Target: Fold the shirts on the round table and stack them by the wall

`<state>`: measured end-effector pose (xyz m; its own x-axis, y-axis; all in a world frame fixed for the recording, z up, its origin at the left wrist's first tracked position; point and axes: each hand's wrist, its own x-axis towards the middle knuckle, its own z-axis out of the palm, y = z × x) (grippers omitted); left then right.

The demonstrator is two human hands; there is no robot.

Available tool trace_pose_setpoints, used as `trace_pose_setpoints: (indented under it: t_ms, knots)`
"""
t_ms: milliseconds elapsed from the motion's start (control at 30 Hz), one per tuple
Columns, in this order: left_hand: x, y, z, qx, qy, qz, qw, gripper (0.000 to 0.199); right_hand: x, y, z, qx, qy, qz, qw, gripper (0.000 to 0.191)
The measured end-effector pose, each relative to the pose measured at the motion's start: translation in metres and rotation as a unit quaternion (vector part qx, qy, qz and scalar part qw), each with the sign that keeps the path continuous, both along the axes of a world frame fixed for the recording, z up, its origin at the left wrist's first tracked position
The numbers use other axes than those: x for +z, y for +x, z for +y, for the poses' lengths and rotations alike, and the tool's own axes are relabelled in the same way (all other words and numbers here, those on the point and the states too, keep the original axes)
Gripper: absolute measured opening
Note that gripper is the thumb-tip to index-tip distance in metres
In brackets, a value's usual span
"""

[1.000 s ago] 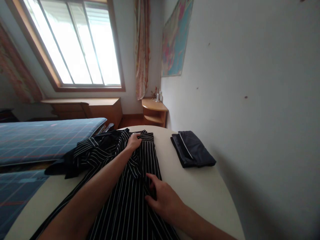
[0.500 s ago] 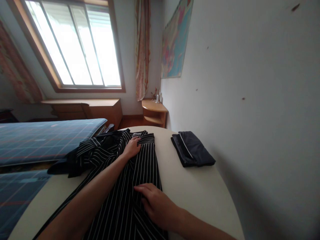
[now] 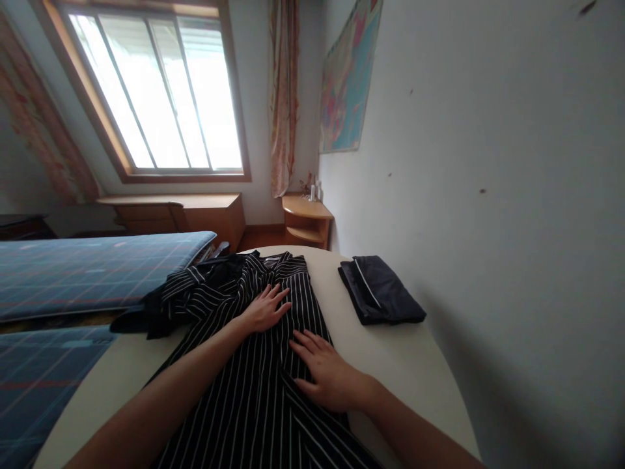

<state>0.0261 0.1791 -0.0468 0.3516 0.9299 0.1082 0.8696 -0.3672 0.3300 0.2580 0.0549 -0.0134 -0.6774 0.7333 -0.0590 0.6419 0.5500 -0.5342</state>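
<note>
A black shirt with white stripes (image 3: 234, 384) lies lengthwise on a pale round table (image 3: 410, 384), its collar at the far edge. One sleeve side spreads bunched to the left, toward the bed. My left hand (image 3: 266, 309) rests on the upper front below the collar, fingers spread. Nearer to me and to the right, my right hand (image 3: 325, 371) lies on the shirt's right side with its fingers stretched out. Neither hand grips the cloth. Beyond the right hand sits a folded dark garment (image 3: 385, 293) with a light piping line.
Left of the table is a bed with a blue checked mattress (image 3: 97, 267). A wall (image 3: 512, 260) runs close along the right. Farther back stand a wooden desk (image 3: 209, 205) and a small corner shelf (image 3: 307, 208) beneath the window and curtain.
My left hand has slid back from the collar, and its fingers have spread. My right hand has moved forward and right, flattening onto the shirt. The view has turned slightly left.
</note>
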Motion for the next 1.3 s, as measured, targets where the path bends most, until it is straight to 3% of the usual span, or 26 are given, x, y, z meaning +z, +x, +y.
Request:
trace_pose_setpoints:
  t_ms: [133,233,333,467,567,667,833,900,967,1067,1100,1167,1233,1300]
  knots:
    - [-0.006,0.015,0.024,0.006,0.009,0.002,1.000,0.062,0.001,0.024,0.025,0.008,0.013,0.025,1.000,0.072]
    - [-0.005,0.024,0.041,0.015,0.014,0.000,1.000,0.059,0.007,0.039,0.036,-0.009,0.009,0.068,0.998,0.052]
    - [-0.002,0.029,0.052,0.033,0.005,0.008,0.999,0.060,0.018,0.049,0.039,-0.011,0.003,0.092,0.996,0.033]
    - [0.003,0.033,0.050,0.052,0.031,0.024,0.998,0.061,0.033,0.056,0.033,0.010,0.021,0.072,0.997,0.031]
    - [0.008,0.036,0.036,0.028,0.092,0.033,0.995,0.056,0.037,0.057,0.026,0.023,0.018,0.025,0.999,0.023]
    - [0.014,0.037,0.014,-0.002,0.118,0.015,0.993,0.050,0.039,0.055,0.019,0.022,-0.033,-0.005,0.999,0.015]
    - [0.024,0.035,-0.029,-0.030,0.119,-0.037,0.992,0.044,0.047,0.045,0.001,0.034,-0.152,0.060,0.986,0.022]
    - [0.026,0.032,-0.046,-0.058,0.109,-0.048,0.991,0.041,0.051,0.040,-0.008,0.062,-0.243,0.075,0.965,0.038]
    - [0.025,0.029,-0.063,-0.088,0.091,-0.044,0.991,0.039,0.053,0.036,-0.015,0.094,-0.365,0.065,0.924,0.051]
    - [0.025,0.026,-0.088,-0.116,0.067,-0.024,0.991,0.037,0.051,0.034,-0.018,0.135,-0.483,0.041,0.864,0.054]
    - [0.026,0.026,-0.097,-0.123,0.061,-0.019,0.990,0.036,0.048,0.034,-0.016,0.136,-0.481,0.052,0.864,0.052]
    - [0.030,0.026,-0.115,-0.156,0.049,-0.017,0.986,0.035,0.040,0.035,-0.009,0.104,-0.417,0.107,0.897,0.041]
    - [0.036,0.029,-0.133,-0.207,0.033,-0.018,0.978,0.034,0.031,0.036,0.002,0.039,-0.283,0.175,0.942,0.029]
    - [0.044,0.033,-0.152,-0.261,0.020,-0.016,0.965,0.036,0.023,0.038,0.012,-0.021,-0.128,0.205,0.970,0.021]
